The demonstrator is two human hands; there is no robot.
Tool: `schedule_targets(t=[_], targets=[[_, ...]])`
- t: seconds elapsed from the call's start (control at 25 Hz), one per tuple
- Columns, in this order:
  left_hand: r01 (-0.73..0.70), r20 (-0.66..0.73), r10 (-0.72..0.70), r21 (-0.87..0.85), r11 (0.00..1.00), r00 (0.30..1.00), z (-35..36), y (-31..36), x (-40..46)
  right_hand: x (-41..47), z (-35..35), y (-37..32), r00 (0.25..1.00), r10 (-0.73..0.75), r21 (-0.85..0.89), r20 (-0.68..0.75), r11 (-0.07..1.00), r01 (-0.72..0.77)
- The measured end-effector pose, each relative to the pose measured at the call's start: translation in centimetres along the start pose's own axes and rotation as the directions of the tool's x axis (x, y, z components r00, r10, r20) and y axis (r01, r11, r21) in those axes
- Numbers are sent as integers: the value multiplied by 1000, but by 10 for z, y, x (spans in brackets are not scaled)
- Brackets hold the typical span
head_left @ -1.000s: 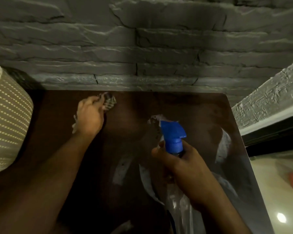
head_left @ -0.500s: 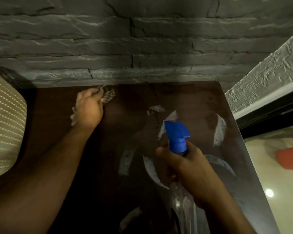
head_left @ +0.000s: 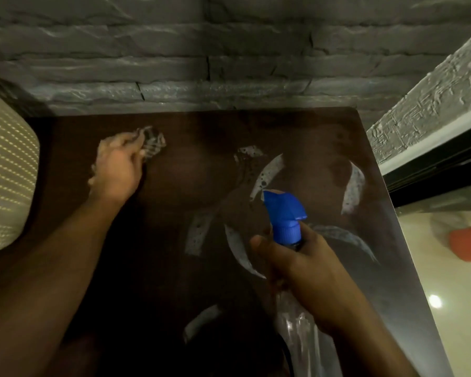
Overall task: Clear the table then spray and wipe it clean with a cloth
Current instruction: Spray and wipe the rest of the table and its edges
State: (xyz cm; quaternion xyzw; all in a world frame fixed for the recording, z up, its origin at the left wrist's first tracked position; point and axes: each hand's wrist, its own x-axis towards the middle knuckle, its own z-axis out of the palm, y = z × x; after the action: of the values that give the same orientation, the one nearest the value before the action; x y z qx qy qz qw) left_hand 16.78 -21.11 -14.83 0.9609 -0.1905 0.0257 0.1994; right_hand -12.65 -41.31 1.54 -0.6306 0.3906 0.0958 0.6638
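A dark brown table (head_left: 207, 268) fills the view, with pale wet streaks across its middle and right. My left hand (head_left: 117, 170) grips a checked cloth (head_left: 152, 144) against the table's far left part; most of the cloth is hidden under the hand. My right hand (head_left: 297, 270) holds a clear spray bottle (head_left: 299, 333) by its neck over the table's near middle. The bottle's blue trigger head (head_left: 283, 213) points away from me toward the wall.
A grey stone wall (head_left: 229, 63) runs right behind the table. A cream perforated lampshade (head_left: 6, 175) stands at the left edge. Right of the table lie a pale glossy floor (head_left: 446, 308) and an orange object (head_left: 468, 243).
My left hand with the cloth has stayed in the far left area. The spray bottle has shifted slightly to the right. More wet streaks show on the table's middle and right.
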Motion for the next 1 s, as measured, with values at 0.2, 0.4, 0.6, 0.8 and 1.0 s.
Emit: schedule_targets(t=[0.2, 0.4, 0.6, 0.8, 1.0], targets=[[-369, 138, 370, -29, 929, 919, 28, 106, -62, -23, 1, 11, 999, -33, -35, 29, 999, 34], [-172, 9, 172, -8, 985, 985, -16, 1, -122, -59, -5, 31, 988, 40, -126, 150, 992, -21], [53, -47, -52, 25, 998, 998, -8, 22, -77, -71, -2, 46, 991, 6, -96, 135, 995, 7], [-164, 52, 165, -18, 986, 985, -9, 43, -181, -89, 2, 61, 980, 27, -205, 195, 979, 13], [106, -76, -104, 22, 994, 992, -35, -30, -158, -98, 14, 70, 959, -20, -274, 284, 956, 101]])
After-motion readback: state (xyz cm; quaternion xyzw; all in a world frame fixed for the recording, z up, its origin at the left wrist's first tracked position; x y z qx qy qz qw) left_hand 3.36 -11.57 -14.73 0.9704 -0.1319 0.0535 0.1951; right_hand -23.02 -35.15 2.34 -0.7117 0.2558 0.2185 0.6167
